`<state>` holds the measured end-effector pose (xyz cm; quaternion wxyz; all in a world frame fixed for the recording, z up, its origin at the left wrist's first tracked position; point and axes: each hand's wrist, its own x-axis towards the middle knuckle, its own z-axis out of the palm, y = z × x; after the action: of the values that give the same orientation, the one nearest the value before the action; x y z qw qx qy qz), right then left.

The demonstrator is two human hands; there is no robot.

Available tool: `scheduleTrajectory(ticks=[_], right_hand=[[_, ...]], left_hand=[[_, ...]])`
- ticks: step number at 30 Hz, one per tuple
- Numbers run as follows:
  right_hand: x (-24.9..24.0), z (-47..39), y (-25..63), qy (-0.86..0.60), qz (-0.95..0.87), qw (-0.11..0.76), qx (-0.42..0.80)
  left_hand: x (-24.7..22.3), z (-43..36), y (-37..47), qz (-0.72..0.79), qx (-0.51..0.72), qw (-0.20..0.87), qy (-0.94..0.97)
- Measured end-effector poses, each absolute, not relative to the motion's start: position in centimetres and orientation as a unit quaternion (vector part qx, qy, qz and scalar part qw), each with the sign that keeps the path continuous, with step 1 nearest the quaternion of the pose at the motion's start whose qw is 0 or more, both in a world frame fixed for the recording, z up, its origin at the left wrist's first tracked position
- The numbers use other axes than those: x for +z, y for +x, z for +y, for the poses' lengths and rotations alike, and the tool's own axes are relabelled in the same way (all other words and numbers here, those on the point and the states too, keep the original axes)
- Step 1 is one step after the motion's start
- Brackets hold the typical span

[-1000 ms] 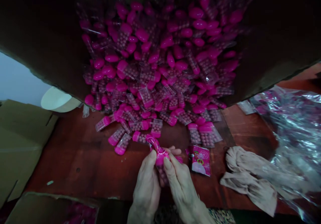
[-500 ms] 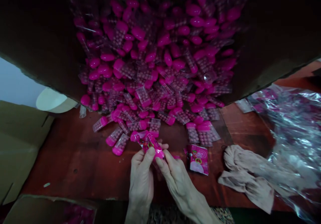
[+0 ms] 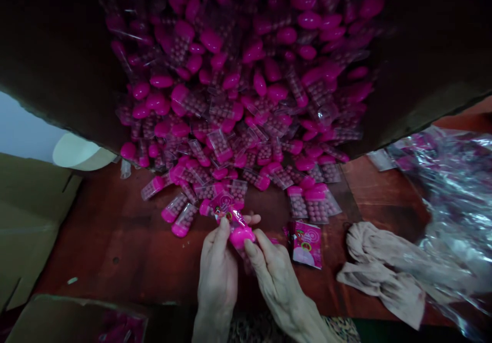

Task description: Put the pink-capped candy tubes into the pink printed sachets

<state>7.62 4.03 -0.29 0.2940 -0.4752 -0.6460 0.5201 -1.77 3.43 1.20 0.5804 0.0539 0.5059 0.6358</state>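
My left hand (image 3: 218, 268) is closed on a pink printed wrapper (image 3: 226, 210), thumb pressed on its near side. A candy container's glossy pink cap (image 3: 242, 236) pokes out of the wrapper's near end. The thumb and fingers of my right hand (image 3: 277, 268) pinch that cap from the right. The container's body is mostly hidden inside the wrapper and behind my fingers. Just beyond lie clear containers (image 3: 184, 219) of small round candies with pink caps. To the right of my hands rests a flat stack of pink printed wrappers (image 3: 306, 245).
A large box (image 3: 54, 56) tipped toward me spills a heap of capped containers (image 3: 230, 112) onto the reddish table (image 3: 126, 240). Right are a crumpled beige cloth (image 3: 384, 271) and clear plastic bags (image 3: 457, 204). Cardboard boxes (image 3: 31, 220) stand left, near a pale round dish (image 3: 80, 152).
The wrapper has turned in my fingers and more of the pink cap shows at its near end. My hands have stayed in nearly the same spot; the view has shifted slightly.
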Motion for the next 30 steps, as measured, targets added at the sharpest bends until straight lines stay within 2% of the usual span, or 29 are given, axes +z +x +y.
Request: scheduleTrajectory(ticks=[7,15,23,26,30], right_hand=[[-0.4,3.9,7.8,-0.475,-0.679,0.266,0.492],[-0.6,4.1,7.8,-0.479,-0.642,0.227,0.554],[-0.9,4.2,7.2,-0.453,-0.619,0.264,0.585],[-1.8,3.8,8.3,-0.461,-0.686,0.236,0.511],[-3.0,3.3,9.7,-0.379,-0.856,0.174,0.306]], left_hand=[[1.2,3.4,-1.8,0.526,0.626,0.571,0.076],[0.1,2.9,-2.6,0.551,0.608,0.558,0.119],[0.1,2.9,-2.6,0.54,0.621,0.561,0.091],[0.1,3.1,-2.6,0.541,0.633,0.551,0.053],[-0.3,3.5,-3.4,0.546,0.673,0.498,0.016]])
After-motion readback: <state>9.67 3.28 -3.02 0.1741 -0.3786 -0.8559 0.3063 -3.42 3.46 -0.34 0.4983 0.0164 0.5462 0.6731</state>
